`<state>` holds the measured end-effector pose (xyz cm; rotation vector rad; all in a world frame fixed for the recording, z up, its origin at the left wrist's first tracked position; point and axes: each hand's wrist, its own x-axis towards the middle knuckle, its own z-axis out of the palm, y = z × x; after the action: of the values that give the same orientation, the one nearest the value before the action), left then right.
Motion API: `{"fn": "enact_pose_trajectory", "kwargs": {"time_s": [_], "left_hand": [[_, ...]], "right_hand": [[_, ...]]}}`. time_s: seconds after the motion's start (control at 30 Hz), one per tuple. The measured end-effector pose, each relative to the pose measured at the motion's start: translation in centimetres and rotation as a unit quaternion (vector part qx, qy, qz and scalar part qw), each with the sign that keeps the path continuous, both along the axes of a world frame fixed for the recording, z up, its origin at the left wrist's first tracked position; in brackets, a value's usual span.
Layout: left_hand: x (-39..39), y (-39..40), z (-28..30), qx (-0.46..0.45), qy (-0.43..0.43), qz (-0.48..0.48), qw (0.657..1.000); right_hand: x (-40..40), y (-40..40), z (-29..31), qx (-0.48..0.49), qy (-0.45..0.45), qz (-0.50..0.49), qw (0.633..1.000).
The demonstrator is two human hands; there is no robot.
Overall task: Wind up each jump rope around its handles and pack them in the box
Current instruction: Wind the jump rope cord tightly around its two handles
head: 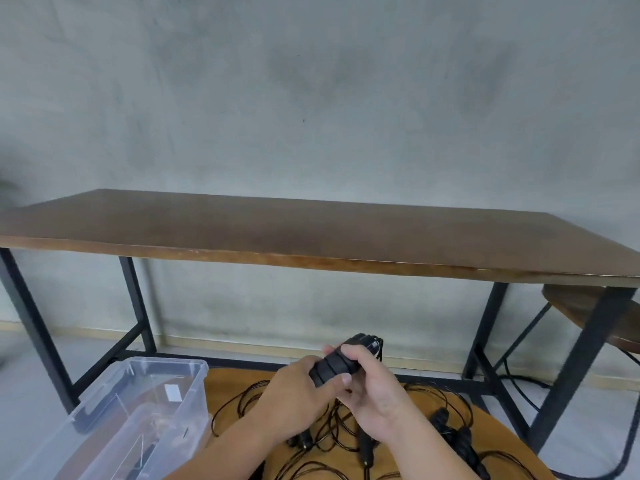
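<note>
Both hands hold a pair of black jump rope handles together, tilted up to the right, above a round wooden surface. My left hand grips the lower end, thumb across it. My right hand wraps its fingers over the upper part. A thin black cord hangs from the handles' top end and runs down behind my right hand. Several more black ropes lie tangled on the surface below, with loose handles at the right. The clear plastic box stands at the lower left.
A long brown table on black metal legs stands against a grey wall ahead. A round wooden stool sits under its right end. A black cable runs along the floor at the right.
</note>
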<state>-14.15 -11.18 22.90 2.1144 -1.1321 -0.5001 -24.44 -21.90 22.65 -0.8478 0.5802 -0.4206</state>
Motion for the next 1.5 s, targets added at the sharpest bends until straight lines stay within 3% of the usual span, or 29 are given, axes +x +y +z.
{"fn": "enact_pose_trajectory", "kwargs": {"time_s": [0.07,0.1,0.17,0.2,0.27,0.5,0.63,0.77,1.1,1.27,1.4,1.5], "left_hand": [[0.7,0.3,0.9,0.006,-0.017,0.009,1.0],[1.1,0.4,1.5,0.009,-0.028,0.018,0.999],[2.3,0.9,2.7,0.011,-0.041,0.031,0.999],[2.7,1.1,3.2,0.01,-0.044,0.031,0.998],[3.5,1.4,4.2,0.004,-0.046,0.023,0.999],[5.0,1.6,6.1,-0.031,0.0,-0.022,0.999],[6.6,1.8,7.3,-0.106,0.164,0.007,0.981],[7.8,1.7,7.8,-0.126,0.238,0.004,0.963],[9.4,0.1,6.6,-0.131,0.414,-0.011,0.901],[10.4,-0.2,6.1,-0.09,0.465,-0.023,0.88],[11.0,-0.2,6.0,-0.053,0.499,-0.066,0.862],[11.7,-0.3,5.9,-0.047,0.54,-0.105,0.834]], "right_hand": [[-0.4,-0.2,1.0,-0.129,0.105,0.034,0.985],[-0.8,-0.5,1.4,-0.214,0.17,0.034,0.961],[-1.4,-1.4,1.9,-0.395,0.265,-0.062,0.877],[-1.7,-2.1,1.9,-0.459,0.268,-0.132,0.837],[-1.3,-3.4,2.0,-0.497,0.224,-0.209,0.812],[3.3,-2.8,3.8,-0.362,0.135,-0.128,0.913],[5.0,-0.4,3.6,-0.287,0.091,-0.116,0.946],[6.6,2.1,3.9,-0.252,0.067,-0.102,0.96],[8.4,5.0,3.6,-0.289,0.124,-0.045,0.948],[8.1,5.1,3.4,-0.351,0.198,-0.004,0.915],[8.1,5.0,3.2,-0.322,0.243,0.055,0.913],[8.0,5.0,3.0,-0.302,0.221,0.064,0.925]]}}
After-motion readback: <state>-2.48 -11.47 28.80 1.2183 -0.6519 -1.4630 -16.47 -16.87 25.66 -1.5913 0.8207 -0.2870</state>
